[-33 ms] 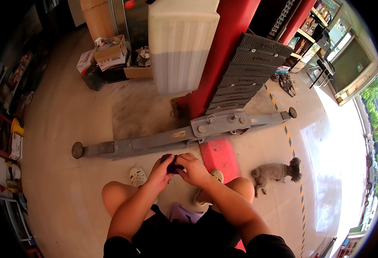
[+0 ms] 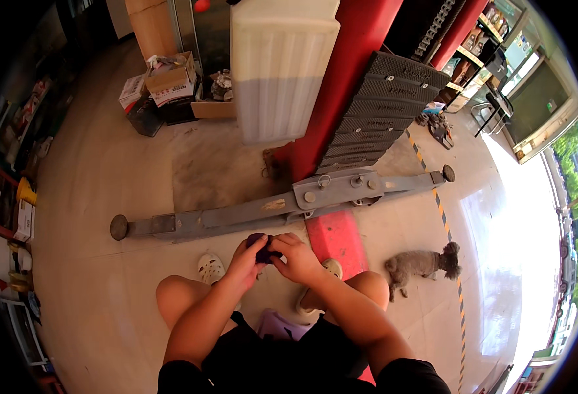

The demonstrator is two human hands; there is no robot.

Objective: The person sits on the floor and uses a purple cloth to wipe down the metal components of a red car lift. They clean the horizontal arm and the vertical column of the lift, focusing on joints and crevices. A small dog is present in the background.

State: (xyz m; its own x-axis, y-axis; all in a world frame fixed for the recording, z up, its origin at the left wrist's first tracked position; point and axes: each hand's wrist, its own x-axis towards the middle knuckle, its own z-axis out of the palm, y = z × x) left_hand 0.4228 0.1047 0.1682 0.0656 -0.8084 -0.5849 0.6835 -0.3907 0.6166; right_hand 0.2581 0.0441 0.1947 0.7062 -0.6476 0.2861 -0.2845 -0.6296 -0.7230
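Between my hands is a small dark purple bundle, soft like cloth; its exact kind does not show. My left hand grips it from the left, the thumb lying on top. From the right, the fingers of my right hand pinch its edge. The bundle is held in the air above the floor, just in front of my knees. Part of it is hidden behind my fingers.
A grey steel lift arm crosses ahead, by a red post and a red floor plate. A grey dog stands at right beside a striped floor line. Cardboard boxes sit far left; shelves line the left wall.
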